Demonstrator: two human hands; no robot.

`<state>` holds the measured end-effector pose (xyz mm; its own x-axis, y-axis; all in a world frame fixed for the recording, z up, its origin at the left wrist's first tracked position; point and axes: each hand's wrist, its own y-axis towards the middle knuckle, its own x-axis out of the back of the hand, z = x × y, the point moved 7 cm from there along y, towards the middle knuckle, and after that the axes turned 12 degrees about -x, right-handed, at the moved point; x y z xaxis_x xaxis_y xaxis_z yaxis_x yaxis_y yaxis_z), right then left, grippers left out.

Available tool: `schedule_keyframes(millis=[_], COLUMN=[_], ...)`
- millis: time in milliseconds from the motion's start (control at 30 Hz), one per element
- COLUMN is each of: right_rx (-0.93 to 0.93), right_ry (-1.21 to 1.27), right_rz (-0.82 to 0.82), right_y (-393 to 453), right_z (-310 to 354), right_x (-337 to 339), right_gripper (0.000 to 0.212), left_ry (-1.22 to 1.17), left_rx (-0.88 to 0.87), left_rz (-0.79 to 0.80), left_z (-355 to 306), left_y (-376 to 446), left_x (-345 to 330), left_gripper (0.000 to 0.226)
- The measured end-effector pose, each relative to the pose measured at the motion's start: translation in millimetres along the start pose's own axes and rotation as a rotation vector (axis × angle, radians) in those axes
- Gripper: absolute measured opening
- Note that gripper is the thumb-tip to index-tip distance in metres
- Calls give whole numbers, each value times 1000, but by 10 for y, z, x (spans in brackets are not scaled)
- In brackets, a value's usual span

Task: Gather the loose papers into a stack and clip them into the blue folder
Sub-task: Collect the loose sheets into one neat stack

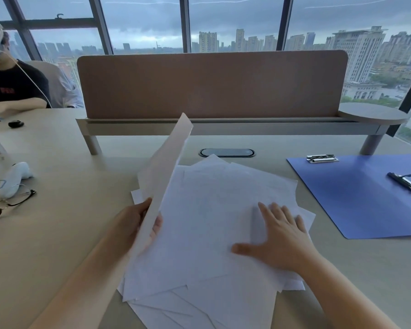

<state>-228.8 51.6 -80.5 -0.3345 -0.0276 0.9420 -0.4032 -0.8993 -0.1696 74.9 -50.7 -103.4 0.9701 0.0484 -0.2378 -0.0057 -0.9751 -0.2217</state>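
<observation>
From the head camera, the loose papers (211, 229) lie fanned in a skewed heap on the pale surface (57, 233), directly in front of the person and between both forearms. The left hand (138, 224) grips one raised sheet (166, 181) by its near edge, thumb on the near face and fingers curled behind it; the sheet stands on edge with its long axis running from the hand up and away toward the brown divider panel (211, 84). The right hand (278, 238) lies flat and spread on the right part of the heap, fingers straight, pressing it down and holding nothing.

The blue folder (365, 198) lies open and flat to the right of the heap, apart from it, its long side angled near-right. A metal clip (322, 158) sits at its far edge and a second clip bar (406, 184) lies further right. The right hand is the nearer one to the folder, so the gathered stack would likely travel rightward.

The papers are thin, white, matte and limp, with corners jutting out at odd angles. The folder looks smooth and stiff; the clips are shiny.

Eyeglasses (10, 205) and a white device (12, 179) rest at the left.
</observation>
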Motion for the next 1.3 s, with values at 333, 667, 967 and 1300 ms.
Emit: schedule_keyframes(millis=[333, 667, 967, 1300], right_rx=[90, 157, 186, -138], right_ry=[2, 94, 501, 1263], right_rz=[34, 10, -121, 154], right_y=[45, 162, 129, 170], right_z=[2, -98, -47, -146], right_x=[55, 58, 193, 127], right_gripper=[127, 97, 85, 67], left_ry=[359, 1112, 1262, 1256], left_rx=[-270, -579, -749, -783], left_rz=[40, 500, 411, 297], left_z=[-201, -242, -245, -211], left_y=[-103, -167, -132, -169], left_x=[-180, -417, -460, -392], left_gripper=[21, 17, 20, 18])
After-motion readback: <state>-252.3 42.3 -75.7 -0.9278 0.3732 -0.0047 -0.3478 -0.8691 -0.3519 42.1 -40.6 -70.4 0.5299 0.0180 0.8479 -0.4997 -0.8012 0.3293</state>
